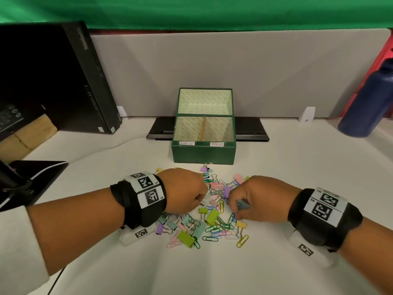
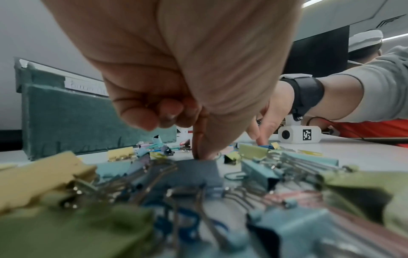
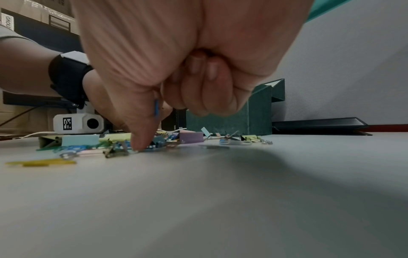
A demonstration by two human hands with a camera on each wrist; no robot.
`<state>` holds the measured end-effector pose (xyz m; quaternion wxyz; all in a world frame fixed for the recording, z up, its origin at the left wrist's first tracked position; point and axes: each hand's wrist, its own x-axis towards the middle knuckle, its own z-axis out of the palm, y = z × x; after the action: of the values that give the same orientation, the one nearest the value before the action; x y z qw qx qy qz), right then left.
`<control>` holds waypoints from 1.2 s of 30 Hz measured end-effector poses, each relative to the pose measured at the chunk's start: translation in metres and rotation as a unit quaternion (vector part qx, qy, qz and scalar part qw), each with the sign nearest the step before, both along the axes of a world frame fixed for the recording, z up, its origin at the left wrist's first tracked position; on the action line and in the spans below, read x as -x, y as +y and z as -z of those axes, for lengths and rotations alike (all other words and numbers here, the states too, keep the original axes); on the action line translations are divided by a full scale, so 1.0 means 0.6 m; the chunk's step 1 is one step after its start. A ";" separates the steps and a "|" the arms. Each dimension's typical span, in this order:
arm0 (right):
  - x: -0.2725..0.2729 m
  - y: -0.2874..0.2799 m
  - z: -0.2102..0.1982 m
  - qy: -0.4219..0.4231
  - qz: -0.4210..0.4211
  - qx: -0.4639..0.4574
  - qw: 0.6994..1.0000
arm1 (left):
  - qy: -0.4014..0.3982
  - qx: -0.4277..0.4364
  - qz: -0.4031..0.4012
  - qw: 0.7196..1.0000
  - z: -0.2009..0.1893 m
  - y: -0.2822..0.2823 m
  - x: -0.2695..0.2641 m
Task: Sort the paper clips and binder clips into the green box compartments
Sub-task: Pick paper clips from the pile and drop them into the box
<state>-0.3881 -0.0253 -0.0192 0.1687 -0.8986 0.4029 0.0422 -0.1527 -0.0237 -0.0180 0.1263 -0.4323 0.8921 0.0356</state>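
Note:
A mixed pile of pastel binder clips (image 1: pixel 211 217) and coloured paper clips (image 1: pixel 214 228) lies on the white table in front of the green box (image 1: pixel 204 153). The box has two front compartments split by a divider, with a label on each. My left hand (image 1: pixel 203 201) is curled over the pile's left side. Its thumb and forefinger (image 2: pixel 203 155) pinch down on a clip whose kind is hidden. My right hand (image 1: pixel 232 209) is curled over the pile's right side and pinches a blue paper clip (image 3: pixel 156 109), with its thumb tip touching the pile.
A black computer tower (image 1: pixel 85 81) leans at the back left. A dark blue bottle (image 1: pixel 368 99) stands at the back right. A flat black device (image 1: pixel 251 128) lies behind the box against the grey partition. A black stand (image 1: pixel 32 179) and a white cable sit at the left.

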 end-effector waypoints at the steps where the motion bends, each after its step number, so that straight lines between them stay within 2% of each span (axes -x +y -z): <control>1: 0.000 0.000 0.000 -0.003 -0.003 -0.006 1.000 | 0.005 0.003 0.004 1.000 0.000 0.001 -0.001; 3: 0.001 0.001 0.000 -0.004 -0.012 -0.024 1.000 | 0.043 -0.021 -0.013 0.999 -0.002 -0.003 -0.005; 6: 0.001 0.000 0.002 0.000 -0.020 -0.043 0.999 | 0.148 -0.131 -0.075 0.977 -0.011 -0.027 -0.021; 9: 0.001 -0.006 0.007 0.003 -0.026 -0.054 0.998 | 0.254 -0.280 -0.173 0.909 -0.023 -0.049 -0.038; 11: 0.001 -0.008 0.008 0.013 -0.019 -0.056 0.998 | 0.298 -0.311 -0.215 0.877 -0.032 -0.062 -0.046; 14: 0.000 -0.008 0.011 0.026 -0.012 -0.060 0.998 | 0.350 -0.309 -0.258 0.846 -0.055 -0.093 -0.045; 18: 0.002 -0.008 0.009 0.017 0.004 -0.045 0.999 | 0.377 -0.139 -0.278 0.873 -0.093 -0.158 -0.016; 21: 0.005 -0.009 0.006 0.000 0.017 -0.009 1.000 | 0.339 -0.037 -0.252 0.906 -0.114 -0.189 0.020; 23: 0.006 -0.009 0.005 -0.019 0.022 0.004 1.000 | 0.328 -0.029 -0.260 0.908 -0.114 -0.202 0.040; 26: 0.009 -0.011 -0.001 -0.060 0.037 -0.003 0.997 | 0.390 -0.135 -0.315 0.855 -0.110 -0.209 0.061; 27: 0.008 -0.013 -0.005 -0.082 0.044 -0.007 0.996 | 0.402 -0.157 -0.317 0.845 -0.108 -0.210 0.063; 32: -0.018 -0.078 -0.058 -0.220 0.112 0.031 0.969 | 0.435 -0.183 -0.299 0.829 -0.102 -0.210 0.043; 34: -0.038 -0.126 -0.080 -0.218 0.144 0.050 0.964 | 0.443 -0.146 -0.273 0.841 -0.109 -0.196 0.027; 36: -0.061 -0.170 -0.098 -0.175 0.172 0.077 0.966 | 0.408 -0.052 -0.236 0.881 -0.113 -0.171 0.007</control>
<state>-0.3517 -0.1271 0.0394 0.1714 -0.8194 0.5176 -0.1770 -0.1567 -0.1265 0.0499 -0.2385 -0.5702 0.7332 0.2835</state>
